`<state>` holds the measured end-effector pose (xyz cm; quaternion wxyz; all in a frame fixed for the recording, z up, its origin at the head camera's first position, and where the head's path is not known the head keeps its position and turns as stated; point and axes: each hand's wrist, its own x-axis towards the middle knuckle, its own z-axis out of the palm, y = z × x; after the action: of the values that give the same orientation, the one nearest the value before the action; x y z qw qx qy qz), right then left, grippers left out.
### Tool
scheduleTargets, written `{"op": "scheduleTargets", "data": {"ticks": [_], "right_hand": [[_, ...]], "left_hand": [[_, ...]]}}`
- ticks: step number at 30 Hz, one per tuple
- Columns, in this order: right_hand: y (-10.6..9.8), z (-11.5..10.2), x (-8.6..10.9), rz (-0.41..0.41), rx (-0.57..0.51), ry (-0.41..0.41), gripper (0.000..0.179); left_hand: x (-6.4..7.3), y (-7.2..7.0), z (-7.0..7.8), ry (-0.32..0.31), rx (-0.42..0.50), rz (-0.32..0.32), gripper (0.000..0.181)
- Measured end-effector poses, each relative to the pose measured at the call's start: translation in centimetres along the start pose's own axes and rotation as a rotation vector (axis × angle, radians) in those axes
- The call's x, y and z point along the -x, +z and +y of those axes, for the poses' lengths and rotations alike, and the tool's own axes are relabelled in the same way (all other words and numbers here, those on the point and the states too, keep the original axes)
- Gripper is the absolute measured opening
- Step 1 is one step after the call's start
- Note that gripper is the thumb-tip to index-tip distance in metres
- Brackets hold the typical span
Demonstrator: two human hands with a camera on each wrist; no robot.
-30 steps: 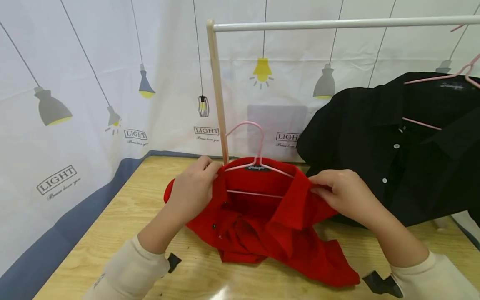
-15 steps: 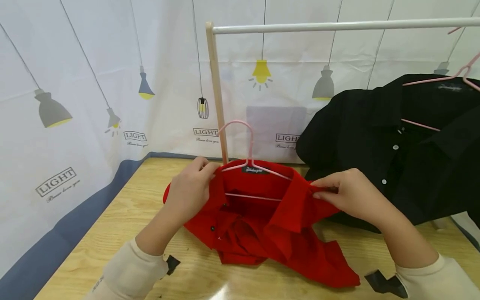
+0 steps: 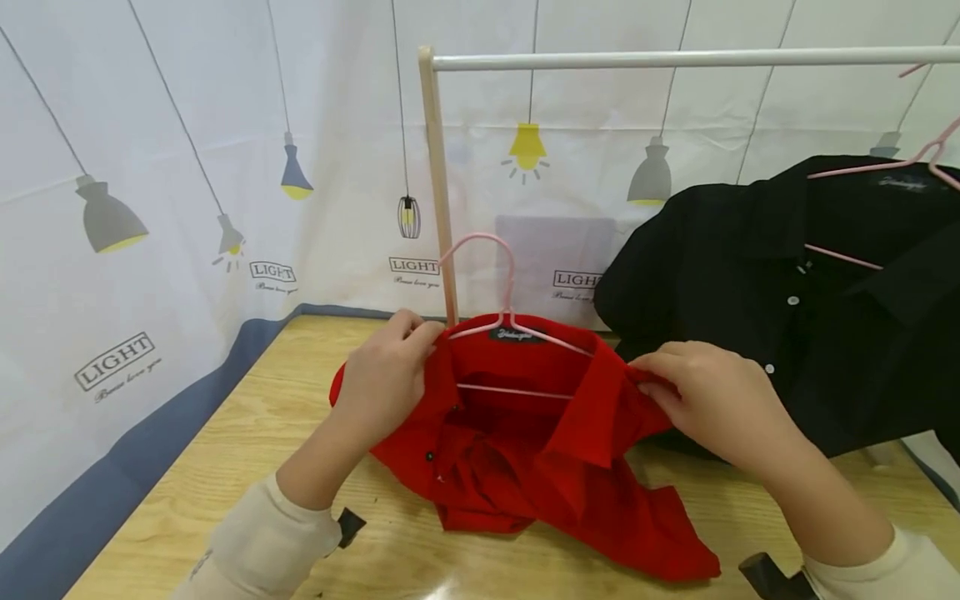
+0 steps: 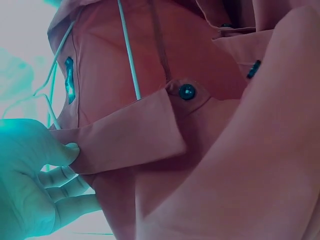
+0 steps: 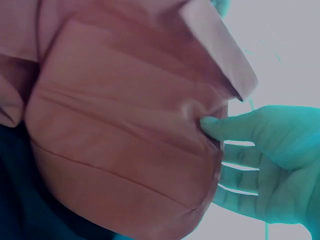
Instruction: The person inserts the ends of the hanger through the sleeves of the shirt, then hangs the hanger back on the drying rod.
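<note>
A red button shirt hangs partly raised over the wooden table, its lower part crumpled on the wood. Inside its collar sits a pink hanger, the hook pointing up and left. My left hand pinches the shirt at the left side of the collar; in the left wrist view its thumb presses on the collar band. With thumb and fingers my right hand pinches the shoulder cloth just right of the collar, and the right wrist view shows the fabric puckered under the thumb.
A rack with a white rail and a wooden post stands behind the shirt. On the right a black shirt hangs on another pink hanger. A lamp-printed curtain backs the wooden table.
The pink hanger's hook has tipped slightly left. My right hand has shifted a little to the right along the shoulder of the red shirt, while the left keeps its place at the collar.
</note>
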<state>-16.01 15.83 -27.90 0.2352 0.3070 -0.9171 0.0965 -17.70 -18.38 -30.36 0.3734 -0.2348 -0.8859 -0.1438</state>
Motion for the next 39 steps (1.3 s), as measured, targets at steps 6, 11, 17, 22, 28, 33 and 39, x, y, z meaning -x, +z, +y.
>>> {"op": "scheduleTargets", "data": {"ticks": [6,11,17,22,28,33,39], "right_hand": [[0.4,-0.8,1.0,0.149,0.133,-0.036,0.022],[0.5,-0.2,1.5,0.202,0.172,-0.039,0.022],[0.0,0.3,1.5,0.079,0.088,0.061,0.020],[-0.6,0.9,1.1,-0.102,-0.057,0.116,0.023],[-1.0,1.4,0.8,-0.164,-0.074,0.142,0.019],[-1.0,1.4,0.8,-0.154,-0.022,0.149,0.014],[-0.8,1.6,0.8,-0.144,0.002,0.131,0.016]], "left_hand": [[-0.4,0.1,0.1,0.017,0.036,0.041,0.019],[-1.4,0.6,0.5,0.059,0.063,0.086,0.019],[-2.6,1.2,1.4,0.075,0.025,0.112,0.019],[-3.2,1.5,1.8,0.072,-0.019,0.076,0.026],[-3.4,2.0,2.1,0.079,-0.020,0.027,0.028],[-3.7,2.2,2.4,0.098,-0.028,0.020,0.030],[-4.1,2.5,2.5,0.095,0.000,0.017,0.023]]}}
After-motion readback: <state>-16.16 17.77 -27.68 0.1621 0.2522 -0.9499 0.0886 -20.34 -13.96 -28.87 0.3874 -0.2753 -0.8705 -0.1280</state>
